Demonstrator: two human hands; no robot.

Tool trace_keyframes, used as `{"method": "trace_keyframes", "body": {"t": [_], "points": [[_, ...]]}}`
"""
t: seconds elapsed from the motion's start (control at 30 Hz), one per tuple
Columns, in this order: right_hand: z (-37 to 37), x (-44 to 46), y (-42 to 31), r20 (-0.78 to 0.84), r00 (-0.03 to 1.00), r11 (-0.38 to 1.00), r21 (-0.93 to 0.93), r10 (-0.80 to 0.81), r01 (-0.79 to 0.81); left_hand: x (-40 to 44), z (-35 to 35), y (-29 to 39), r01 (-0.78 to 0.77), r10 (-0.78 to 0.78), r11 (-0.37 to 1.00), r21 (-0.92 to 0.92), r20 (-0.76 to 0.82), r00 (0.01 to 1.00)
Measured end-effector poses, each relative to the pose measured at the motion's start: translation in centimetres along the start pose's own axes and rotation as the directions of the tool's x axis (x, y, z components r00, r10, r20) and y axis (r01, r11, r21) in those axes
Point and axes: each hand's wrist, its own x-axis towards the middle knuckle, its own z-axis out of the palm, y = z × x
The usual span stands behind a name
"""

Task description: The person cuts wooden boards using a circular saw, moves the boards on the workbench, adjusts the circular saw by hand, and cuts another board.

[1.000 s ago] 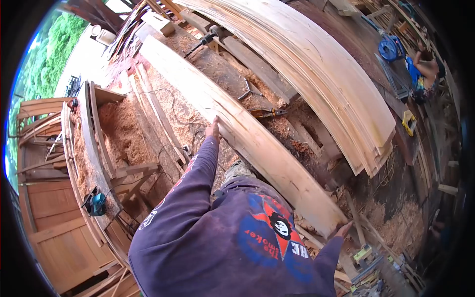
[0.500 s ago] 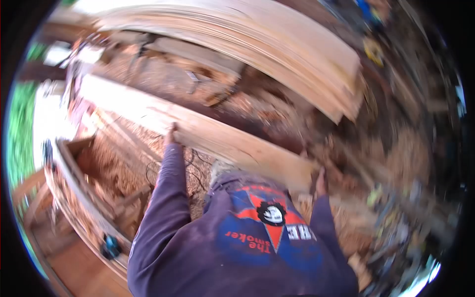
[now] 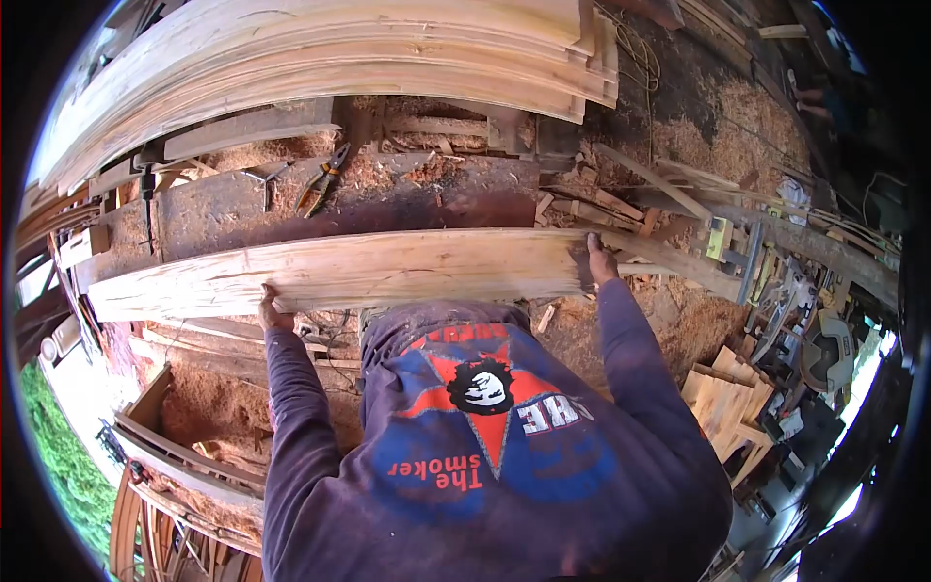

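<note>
A long wooden plank (image 3: pixel 417 267) lies across in front of my body, close to my waist. My left hand (image 3: pixel 274 308) grips its near edge left of the middle, with the thumb on the top face and the other fingers hidden underneath. At the plank's right end, which has a dark patch, my right hand (image 3: pixel 600 260) holds on with its thumb on top. Just beyond the plank is a dark workbench (image 3: pixel 388 209), where a pair of pliers (image 3: pixel 323 180) rests among wood shavings.
A stack of planks (image 3: pixel 388 58) stands beyond the bench. A clamp (image 3: pixel 147 199) is at the bench's left. To the right are wood offcuts (image 3: pixel 727 393) and a saw (image 3: pixel 829 359). A wooden box with sawdust (image 3: pixel 208 412) sits at lower left.
The view has swung and become sharper. The plank, slanted down to the right before, now lies nearly level across the view. Both hands keep their hold on it.
</note>
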Motion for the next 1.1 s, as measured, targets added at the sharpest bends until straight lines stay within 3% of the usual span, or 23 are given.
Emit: {"method": "trace_keyframes", "body": {"t": [0.03, 0.1, 0.13, 0.27, 0.33, 0.37, 0.4, 0.43, 0.47, 0.5, 0.53, 0.6, 0.67, 0.73, 0.77, 0.8, 0.87, 0.93, 0.97, 1.0, 1.03, 1.07, 1.1], "points": [[0.0, 0.0, -0.5, -0.05, 0.997, 0.998, 0.015, -0.056, 0.056, 0.8, -0.4, 0.6, -0.02, 0.02, 1.0, 0.007, 0.019, 1.0], [-0.7, -1.3, -3.7, 0.154, 0.985, 0.995, 0.046, 0.08, -0.088, 0.8, 0.3, 2.3, -0.031, 0.03, 0.999, 0.012, 0.067, 0.997], [-0.6, -2.1, -5.2, 0.153, 0.985, 0.994, 0.047, 0.086, -0.094, 2.1, 0.3, 3.5, -0.04, 0.046, 0.99, 0.135, -0.042, 0.998], [1.4, -1.9, -5.4, 0.262, 0.954, 0.984, 0.061, 0.147, -0.168, 5.7, -1.7, 6.3, 0.05, -0.058, 0.997, 0.062, 0.127, 0.99], [2.4, -1.0, -4.3, 0.047, 0.986, 0.973, 0.179, -0.158, 0.147, 5.3, -0.9, 6.3, 0.023, -0.024, 0.999, 0.041, 0.02, 1.0], [1.4, -1.4, -5.0, 0.047, 0.986, 0.972, 0.184, -0.157, 0.146, 5.3, -0.8, 5.3, -0.06, 0.058, 0.998, 0.018, 0.093, 0.994], [-0.5, -1.9, -6.2, 0.311, 0.948, 0.936, 0.306, 0.072, -0.172, 4.3, 0.3, 4.9, -0.065, 0.062, 0.998, 0.025, 0.097, 0.993], [-1.7, -2.7, -6.5, 0.575, 0.782, 0.807, 0.329, 0.241, -0.49, 2.4, 2.1, 4.4, -0.069, 0.096, 0.987, 0.143, -0.192, 0.977], [-1.6, -3.4, -5.4, 0.577, 0.779, 0.8, 0.333, 0.245, -0.498, 0.5, 3.7, 3.3, -0.039, 0.156, 0.966, 0.254, -0.46, 0.874], [-1.0, -3.8, -4.0, 0.507, 0.84, 0.699, 0.529, 0.194, -0.481, -2.2, 5.3, 1.7, -0.093, 0.226, 0.953, 0.288, -0.474, 0.851], [-0.2, -4.0, -2.5, 0.421, 0.893, 0.57, 0.7, 0.156, -0.43, -0.2, 3.0, -0.6, -0.078, 0.183, 0.953, 0.292, -0.352, 0.918], [1.0, -4.7, 1.1, 0.322, 0.916, 0.629, 0.667, 0.24, -0.399, -9.6, 6.8, -5.4, -0.133, 0.214, 0.953, 0.272, -0.296, 0.931], [3.9, -5.3, 7.7, 0.365, 0.873, 0.685, 0.546, 0.323, -0.482, -6.5, 1.0, -13.4, 0.121, -0.062, 0.96, 0.251, -0.233, 0.971], [5.4, -8.3, 12.1, 0.423, 0.878, 0.818, 0.409, 0.223, -0.405, -7.5, -3.0, -21.5, 0.386, -0.338, 0.892, 0.234, -0.221, 0.915], [5.6, -9.1, 14.2, 0.499, 0.85, 0.941, 0.178, 0.166, -0.288, -10.0, -5.1, -25.7, 0.303, -0.259, 0.801, 0.516, -0.157, 0.953], [7.7, -8.4, 18.4, 0.556, 0.78, 0.953, -0.083, 0.288, -0.293, -12.7, -6.9, -28.2, 0.299, -0.227, 0.839, 0.454, -0.206, 0.952], [5.6, -9.4, 19.0, 0.778, 0.588, 0.975, -0.175, 0.22, -0.134, -17.4, -9.4, -32.2, 0.049, -0.217, 0.389, 0.92, 0.039, 0.975], [5.4, -9.4, 15.8, 0.828, 0.493, 0.902, -0.395, 0.267, 0.174, -18.6, -12.5, -36.4, 0.226, -0.198, 0.384, 0.895, -0.159, 0.967], [5.7, -9.6, 14.8, 0.777, 0.589, 0.973, -0.216, 0.22, -0.079, -22.0, -11.5, -35.2, 0.242, -0.193, 0.525, 0.816, -0.163, 0.968], [8.1, -6.7, 17.0, 0.687, 0.675, 0.957, -0.115, 0.271, -0.267, -24.5, -10.3, -33.6, 0.215, -0.153, 0.5, 0.839, -0.159, 0.975], [6.8, -8.3, 11.1, 0.702, 0.667, 0.96, -0.088, 0.248, -0.265, -19.2, -15.2, -39.5, -0.037, -0.115, 0.304, 0.952, 0.076, 0.991], [8.8, -6.9, 10.1, 0.724, 0.676, 0.971, 0.037, 0.136, -0.236, -22.7, -13.2, -36.4, -0.191, -0.015, 0.331, 0.924, 0.207, 0.978], [10.1, -5.1, 11.0, 0.732, 0.68, 0.963, 0.16, 0.031, -0.217, -21.1, -14.7, -38.6, -0.163, 0.009, 0.3, 0.94, 0.168, 0.986]]}}
